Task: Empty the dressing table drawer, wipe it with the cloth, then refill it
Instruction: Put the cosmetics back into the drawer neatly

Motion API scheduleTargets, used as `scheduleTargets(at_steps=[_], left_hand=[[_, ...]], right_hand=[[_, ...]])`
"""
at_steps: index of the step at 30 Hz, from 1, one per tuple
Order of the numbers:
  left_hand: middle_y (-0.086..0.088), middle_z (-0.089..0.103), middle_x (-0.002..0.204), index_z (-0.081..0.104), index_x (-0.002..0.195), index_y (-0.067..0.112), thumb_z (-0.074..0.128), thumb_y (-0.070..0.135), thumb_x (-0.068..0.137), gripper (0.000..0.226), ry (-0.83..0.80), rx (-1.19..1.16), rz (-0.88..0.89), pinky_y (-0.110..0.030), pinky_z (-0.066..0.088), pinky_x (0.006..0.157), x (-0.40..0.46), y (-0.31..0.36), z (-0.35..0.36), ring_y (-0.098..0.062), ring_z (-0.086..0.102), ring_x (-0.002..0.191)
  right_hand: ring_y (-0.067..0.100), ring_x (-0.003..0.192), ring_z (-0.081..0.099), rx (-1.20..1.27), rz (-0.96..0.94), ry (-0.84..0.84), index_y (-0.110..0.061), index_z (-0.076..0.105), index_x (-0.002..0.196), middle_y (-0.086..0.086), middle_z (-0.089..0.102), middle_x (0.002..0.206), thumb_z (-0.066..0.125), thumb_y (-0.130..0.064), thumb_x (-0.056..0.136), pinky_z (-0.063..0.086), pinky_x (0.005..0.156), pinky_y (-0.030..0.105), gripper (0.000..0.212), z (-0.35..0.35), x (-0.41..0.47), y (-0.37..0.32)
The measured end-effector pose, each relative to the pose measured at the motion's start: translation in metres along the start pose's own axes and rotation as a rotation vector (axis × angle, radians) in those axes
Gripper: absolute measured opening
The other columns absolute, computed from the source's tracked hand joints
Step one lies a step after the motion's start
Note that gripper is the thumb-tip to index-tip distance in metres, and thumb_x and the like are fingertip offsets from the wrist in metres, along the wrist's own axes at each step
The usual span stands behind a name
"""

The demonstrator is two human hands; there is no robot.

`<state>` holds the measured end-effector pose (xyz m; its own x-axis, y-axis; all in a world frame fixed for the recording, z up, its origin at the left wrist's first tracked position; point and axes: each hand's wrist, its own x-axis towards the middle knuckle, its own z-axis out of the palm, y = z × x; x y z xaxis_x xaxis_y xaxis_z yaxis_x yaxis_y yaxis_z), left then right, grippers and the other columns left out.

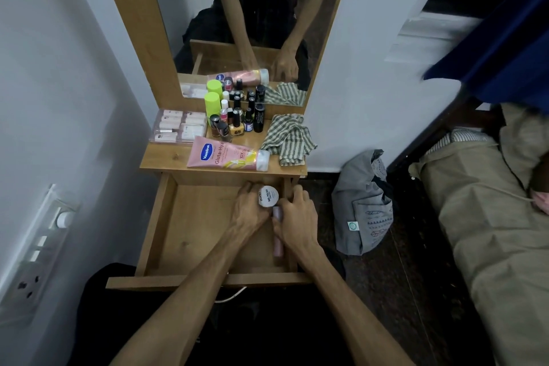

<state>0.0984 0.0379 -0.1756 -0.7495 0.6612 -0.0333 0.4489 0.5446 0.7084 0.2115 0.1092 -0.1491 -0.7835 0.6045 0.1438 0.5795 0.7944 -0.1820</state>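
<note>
Grip, left hand (249, 208): fingers curled round the white round jar (268, 196), holding it at the far right corner of the drawer.
Grip, right hand (297, 217): fingers closed round the top of a pale pink tube (278, 242) that lies along the drawer's right wall.
Jar: one; flat white lid facing up, black print reading "NAIL POLISH".
Pink tube in drawer: one; slim, its lower end showing below the right palm.
Hand pose: both forearms reach in over the drawer front, hands side by side and touching near the thumbs.
Drawer (196, 217): one, pulled fully out; light wood, bare floor across its left and middle.
Cloth (286, 138): one, green-and-white striped, crumpled on the right end of the table top (160, 159), one corner hanging over the edge.
Vaseline tube (227, 154): one, pink with a white cap, lying flat along the front of the top.
Small bottles (237, 122): a tight cluster, roughly a dozen, upright behind the tube; exact count unclear.
Green-capped bottle (212, 104): one, at the cluster's back left.
Clear box (179, 126): one, at the left, holding several white tubes.
Mirror (252, 24): one, behind the top, reflecting the items and both arms.
</note>
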Motion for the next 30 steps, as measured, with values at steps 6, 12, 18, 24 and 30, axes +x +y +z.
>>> scheduleTargets(at_steps=[6, 12, 18, 24, 30], left_hand=[[-0.013, 0.064, 0.122, 0.07, 0.117, 0.012, 0.082, 0.028, 0.075, 0.047, 0.014, -0.061, -0.018, -0.038, 0.052, 0.095, -0.003, -0.004, -0.002, -0.029, 0.059, 0.115], [-0.013, 0.064, 0.12, 0.07, 0.117, 0.011, 0.081, 0.025, 0.072, 0.048, 0.018, -0.09, -0.035, -0.035, 0.054, 0.091, -0.009, -0.006, -0.002, -0.031, 0.064, 0.11], [-0.01, 0.061, 0.125, 0.07, 0.118, 0.013, 0.065, 0.031, 0.069, 0.052, 0.056, -0.116, -0.059, -0.032, 0.051, 0.091, -0.023, -0.008, -0.004, -0.031, 0.063, 0.111], [-0.011, 0.064, 0.121, 0.071, 0.115, 0.012, 0.066, 0.033, 0.063, 0.057, 0.02, -0.121, -0.086, -0.033, 0.052, 0.094, -0.029, -0.01, -0.014, -0.028, 0.062, 0.111], [0.006, 0.065, 0.088, 0.071, 0.086, 0.021, 0.073, 0.016, 0.071, 0.015, 0.159, -0.162, -0.079, -0.037, 0.055, 0.071, -0.038, -0.018, -0.028, -0.015, 0.063, 0.076]], right_hand=[[0.026, 0.087, 0.053, 0.045, 0.025, 0.035, -0.012, 0.067, 0.081, 0.008, 0.051, 0.101, 0.08, -0.028, 0.074, 0.045, 0.065, 0.034, 0.022, 0.002, -0.006, 0.004], [0.028, 0.083, 0.054, 0.01, 0.029, 0.022, -0.009, 0.066, 0.078, 0.01, 0.052, 0.098, 0.084, -0.027, 0.069, 0.044, 0.062, 0.035, 0.027, 0.001, -0.007, -0.001], [0.028, 0.086, 0.054, 0.058, 0.026, 0.039, -0.01, 0.067, 0.079, 0.009, 0.051, 0.1, 0.08, -0.033, 0.073, 0.048, 0.066, 0.035, 0.028, 0.0, -0.009, 0.004], [0.024, 0.089, 0.055, 0.149, 0.04, 0.07, -0.012, 0.073, 0.088, 0.005, 0.054, 0.102, 0.079, -0.032, 0.076, 0.052, 0.067, 0.035, 0.024, -0.01, -0.009, 0.003], [0.014, 0.08, 0.058, 0.383, 0.017, 0.356, -0.017, 0.073, 0.084, -0.004, 0.061, 0.09, 0.076, -0.021, 0.08, 0.041, 0.063, 0.024, 0.006, -0.046, 0.004, -0.022]])
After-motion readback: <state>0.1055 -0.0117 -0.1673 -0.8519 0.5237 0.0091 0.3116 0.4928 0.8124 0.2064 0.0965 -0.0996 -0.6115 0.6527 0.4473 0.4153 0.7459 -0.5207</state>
